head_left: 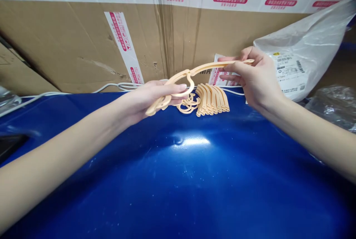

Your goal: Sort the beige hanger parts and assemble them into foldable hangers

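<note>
While hands (155, 95) (257, 77) hold hanger pieces (205, 67), cardboard box (75, 42) stands behind, bag (311, 39) right.

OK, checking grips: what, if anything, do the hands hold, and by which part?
Hanger parts: left hand, hook and bar; right hand, another bar near its outer end.

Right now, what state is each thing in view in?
left hand: gripping left bar
right hand: pinching right bar
left bar: held, inner end meeting right bar
right bar: held, outer end raised; whether locked to left bar, can't tell
hook: at the bars' meeting point, curling under left thumb
bar stack: lying side by side
loose hooks: heaped
box: upright, taped
bag: creased
</note>
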Motion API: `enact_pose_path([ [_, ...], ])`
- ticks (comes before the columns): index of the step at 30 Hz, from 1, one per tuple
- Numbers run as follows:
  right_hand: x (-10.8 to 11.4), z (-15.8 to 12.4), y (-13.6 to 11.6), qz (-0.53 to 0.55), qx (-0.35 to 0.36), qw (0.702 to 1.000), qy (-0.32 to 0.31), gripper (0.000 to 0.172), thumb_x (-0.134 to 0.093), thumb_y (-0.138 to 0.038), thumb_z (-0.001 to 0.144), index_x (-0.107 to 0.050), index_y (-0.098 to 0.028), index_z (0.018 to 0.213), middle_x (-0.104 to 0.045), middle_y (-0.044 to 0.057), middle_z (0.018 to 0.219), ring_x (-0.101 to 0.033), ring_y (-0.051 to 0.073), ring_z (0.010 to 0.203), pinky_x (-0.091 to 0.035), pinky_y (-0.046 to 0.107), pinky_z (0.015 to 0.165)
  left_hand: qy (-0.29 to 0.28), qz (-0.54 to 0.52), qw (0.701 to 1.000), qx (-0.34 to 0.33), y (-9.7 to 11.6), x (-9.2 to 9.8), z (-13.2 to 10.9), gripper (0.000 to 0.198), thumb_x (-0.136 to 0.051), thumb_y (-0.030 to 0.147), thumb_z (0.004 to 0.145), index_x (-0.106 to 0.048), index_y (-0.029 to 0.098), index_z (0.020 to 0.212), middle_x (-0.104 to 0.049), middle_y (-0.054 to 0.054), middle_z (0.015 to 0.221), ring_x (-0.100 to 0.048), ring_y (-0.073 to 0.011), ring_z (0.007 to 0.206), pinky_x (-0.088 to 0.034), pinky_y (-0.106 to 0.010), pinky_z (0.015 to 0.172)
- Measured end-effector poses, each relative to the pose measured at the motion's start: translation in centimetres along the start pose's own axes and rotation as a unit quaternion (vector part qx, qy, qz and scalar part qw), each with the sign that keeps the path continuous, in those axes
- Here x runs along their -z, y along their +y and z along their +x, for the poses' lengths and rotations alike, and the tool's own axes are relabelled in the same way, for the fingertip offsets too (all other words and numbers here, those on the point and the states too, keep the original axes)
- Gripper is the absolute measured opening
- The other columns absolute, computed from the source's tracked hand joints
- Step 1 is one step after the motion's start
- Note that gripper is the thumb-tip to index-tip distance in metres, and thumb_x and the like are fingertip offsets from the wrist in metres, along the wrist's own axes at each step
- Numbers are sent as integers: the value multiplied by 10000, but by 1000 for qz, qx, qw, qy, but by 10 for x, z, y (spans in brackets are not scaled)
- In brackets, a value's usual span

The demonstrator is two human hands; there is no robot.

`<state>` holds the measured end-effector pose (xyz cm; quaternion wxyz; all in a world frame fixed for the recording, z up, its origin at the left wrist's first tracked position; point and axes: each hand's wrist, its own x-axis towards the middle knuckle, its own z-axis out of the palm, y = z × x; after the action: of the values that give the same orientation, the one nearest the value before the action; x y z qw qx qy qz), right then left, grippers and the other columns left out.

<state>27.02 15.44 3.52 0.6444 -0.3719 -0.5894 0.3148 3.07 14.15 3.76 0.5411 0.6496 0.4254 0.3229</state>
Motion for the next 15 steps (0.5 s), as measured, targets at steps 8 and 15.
enact_pose_path([
  [8,8,-5,-21,-501,140,834,-182,240,-636,-412,871,-663,-236,1033,-700,45,821,-641,220,754,-426,339,682,-39,-94,994,33,5,-17,-6,295,-649,148,848,-658,194,1139,-710,-114,1120,-707,-258,1025,-566,-309,773],
  [15,-21,-28,-21,-582,109,776,-218,287,-438,-359,984,-668,-188,1009,-618,55,642,-578,196,630,-304,298,570,-43,-77,995,38,7,-31,-15,165,-571,246,848,-649,194,983,-651,-83,1021,-640,-163,771,-506,-275,614],
])
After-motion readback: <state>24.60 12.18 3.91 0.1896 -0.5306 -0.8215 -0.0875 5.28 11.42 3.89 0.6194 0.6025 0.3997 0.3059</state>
